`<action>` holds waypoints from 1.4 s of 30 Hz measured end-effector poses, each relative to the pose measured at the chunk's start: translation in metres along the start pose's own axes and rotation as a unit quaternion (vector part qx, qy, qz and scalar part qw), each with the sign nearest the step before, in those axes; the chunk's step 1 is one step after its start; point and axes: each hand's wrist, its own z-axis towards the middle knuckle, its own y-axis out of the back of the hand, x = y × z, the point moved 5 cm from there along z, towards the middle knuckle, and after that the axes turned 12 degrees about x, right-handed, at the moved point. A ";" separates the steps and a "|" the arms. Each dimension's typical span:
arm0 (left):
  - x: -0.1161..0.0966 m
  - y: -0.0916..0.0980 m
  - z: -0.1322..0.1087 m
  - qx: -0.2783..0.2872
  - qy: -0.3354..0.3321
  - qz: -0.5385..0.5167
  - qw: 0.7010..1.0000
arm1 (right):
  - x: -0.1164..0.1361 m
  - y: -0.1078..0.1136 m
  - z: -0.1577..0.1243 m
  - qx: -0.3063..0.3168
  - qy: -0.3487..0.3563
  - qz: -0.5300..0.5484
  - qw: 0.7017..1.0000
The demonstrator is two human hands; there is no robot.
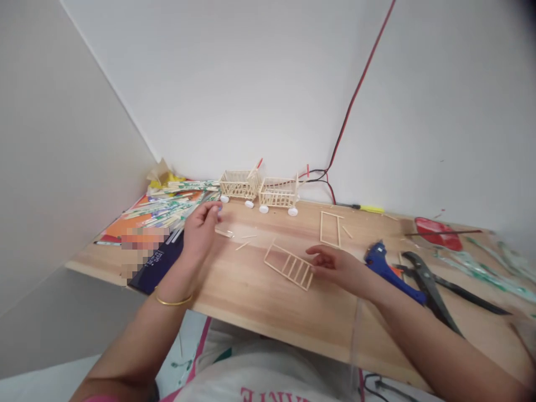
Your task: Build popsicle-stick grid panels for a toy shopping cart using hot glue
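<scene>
Stick frame (292, 267) flat on the table (247, 287), by the right hand (337, 269).
A big pale wall (251, 84) stands behind. The frame's long side slants from far left to near right. The right hand, nearer, curves loosely; the left hand (201, 226) is bunched farther left, maybe holding something, can't tell.

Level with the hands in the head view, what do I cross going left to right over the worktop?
Dark blue printed item, left hand, loose sticks, slatted stick frame, right hand, blue glue gun, black-handled pliers.
</scene>
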 end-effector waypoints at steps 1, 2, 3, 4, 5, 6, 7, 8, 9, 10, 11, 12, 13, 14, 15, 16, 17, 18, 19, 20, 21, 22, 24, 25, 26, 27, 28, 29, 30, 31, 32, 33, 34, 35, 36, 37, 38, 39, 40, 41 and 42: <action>-0.004 0.003 -0.001 0.019 -0.007 0.037 0.999 | 0.001 -0.001 -0.002 0.002 0.001 -0.018 1.000; -0.007 0.003 -0.003 0.043 -0.012 0.076 0.996 | 0.003 -0.001 -0.004 0.002 0.003 -0.043 0.999; -0.008 0.002 -0.005 0.073 -0.013 0.115 0.991 | 0.006 0.000 -0.006 -0.002 0.004 -0.075 0.997; -0.008 -0.002 -0.009 0.104 -0.012 0.152 0.983 | 0.010 0.001 -0.010 -0.013 0.003 -0.114 0.993; -0.008 -0.008 -0.012 0.141 -0.016 0.186 0.972 | 0.014 0.003 -0.014 -0.030 0.002 -0.155 0.987; -0.007 -0.015 -0.016 0.183 -0.026 0.217 0.958 | 0.019 0.006 -0.019 -0.047 0.001 -0.193 0.980; -0.007 -0.024 -0.021 0.226 -0.042 0.248 0.941 | 0.024 0.008 -0.025 -0.060 0.001 -0.223 0.973; -0.006 -0.032 -0.025 0.265 -0.059 0.280 0.921 | 0.029 0.010 -0.031 -0.066 0.002 -0.244 0.968; -0.004 -0.040 -0.029 0.294 -0.073 0.312 0.900 | 0.034 0.012 -0.037 -0.068 0.006 -0.258 0.964; -0.002 -0.046 -0.031 0.310 -0.075 0.344 0.883 | 0.038 0.014 -0.044 -0.067 0.010 -0.267 0.961; 0.001 -0.050 -0.032 0.313 -0.065 0.372 0.872 | 0.041 0.016 -0.050 -0.067 0.015 -0.274 0.959; 0.003 -0.052 -0.031 0.307 -0.047 0.392 0.866 | 0.044 0.017 -0.056 -0.069 0.018 -0.278 0.958; 0.005 -0.053 -0.030 0.298 -0.029 0.403 0.865 | 0.045 0.019 -0.062 -0.069 0.020 -0.281 0.957; 0.007 -0.054 -0.028 0.291 -0.015 0.407 0.866 | 0.046 0.021 -0.066 -0.068 0.019 -0.283 0.956; 0.007 -0.055 -0.027 0.286 -0.006 0.404 0.869 | 0.046 0.022 -0.070 -0.065 0.017 -0.285 0.956; 0.006 -0.055 -0.025 0.283 -0.002 0.399 0.872 | 0.046 0.023 -0.073 -0.062 0.012 -0.287 0.956; 0.004 -0.056 -0.024 0.282 -0.003 0.399 0.873 | 0.046 0.023 -0.075 -0.060 0.005 -0.289 0.955; 0.002 -0.056 -0.024 0.282 0.000 0.389 0.877 | 0.047 0.023 -0.076 -0.063 -0.001 -0.291 0.955; -0.001 -0.057 -0.025 0.285 0.014 0.357 0.890 | 0.049 0.023 -0.077 -0.069 -0.004 -0.292 0.954; -0.003 -0.058 -0.027 0.294 0.041 0.295 0.908 | 0.051 0.023 -0.077 -0.076 -0.003 -0.293 0.953; -0.004 -0.060 -0.031 0.302 0.079 0.204 0.928 | 0.054 0.022 -0.077 -0.083 0.002 -0.293 0.953; -0.005 -0.064 -0.036 0.309 0.126 0.086 0.939 | 0.058 0.020 -0.076 -0.090 0.011 -0.293 0.952; -0.009 -0.074 -0.049 0.306 0.203 -0.138 0.920 | 0.066 0.016 -0.075 -0.106 0.039 -0.295 0.949; -0.012 -0.080 -0.056 0.305 0.221 -0.212 0.902 | 0.070 0.015 -0.076 -0.118 0.052 -0.295 0.947; -0.015 -0.085 -0.061 0.303 0.234 -0.265 0.885 | 0.073 0.014 -0.078 -0.135 0.062 -0.293 0.945; -0.017 -0.089 -0.066 0.301 0.243 -0.302 0.871 | 0.074 0.013 -0.080 -0.151 0.067 -0.288 0.943; -0.019 -0.092 -0.070 0.299 0.248 -0.326 0.862 | 0.074 0.013 -0.084 -0.167 0.066 -0.283 0.942; -0.021 -0.094 -0.073 0.297 0.250 -0.341 0.856 | 0.073 0.014 -0.089 -0.183 0.062 -0.278 0.941; -0.022 -0.095 -0.076 0.296 0.249 -0.346 0.855 | 0.071 0.015 -0.095 -0.198 0.054 -0.276 0.939; -0.023 -0.095 -0.078 0.296 0.246 -0.343 0.857 | 0.068 0.017 -0.102 -0.215 0.042 -0.276 0.936; -0.023 -0.095 -0.080 0.299 0.240 -0.337 0.860 | 0.063 0.020 -0.111 -0.237 0.029 -0.279 0.930; -0.023 -0.095 -0.082 0.304 0.238 -0.322 0.864 | 0.058 0.023 -0.120 -0.264 0.014 -0.283 0.922; -0.022 -0.095 -0.084 0.302 0.234 -0.311 0.870 | 0.052 0.028 -0.129 -0.293 -0.004 -0.286 0.912; -0.021 -0.095 -0.086 0.297 0.232 -0.305 0.875 | 0.046 0.033 -0.138 -0.319 -0.024 -0.290 0.902; -0.020 -0.096 -0.087 0.293 0.233 -0.302 0.876 | 0.039 0.037 -0.147 -0.341 -0.043 -0.293 0.892; -0.018 -0.098 -0.089 0.288 0.235 -0.301 0.878 | 0.033 0.041 -0.154 -0.357 -0.058 -0.295 0.884; -0.017 -0.100 -0.090 0.285 0.236 -0.300 0.880 | 0.028 0.044 -0.159 -0.366 -0.069 -0.296 0.879; -0.016 -0.101 -0.091 0.283 0.235 -0.298 0.881 | 0.024 0.046 -0.162 -0.370 -0.076 -0.298 0.877; -0.016 -0.103 -0.092 0.284 0.231 -0.293 0.883 | 0.022 0.047 -0.164 -0.368 -0.079 -0.298 0.877; -0.016 -0.104 -0.093 0.285 0.226 -0.286 0.887 | 0.021 0.047 -0.163 -0.360 -0.078 -0.297 0.881; -0.016 -0.104 -0.093 0.283 0.221 -0.274 0.892 | 0.022 0.046 -0.159 -0.347 -0.074 -0.296 0.887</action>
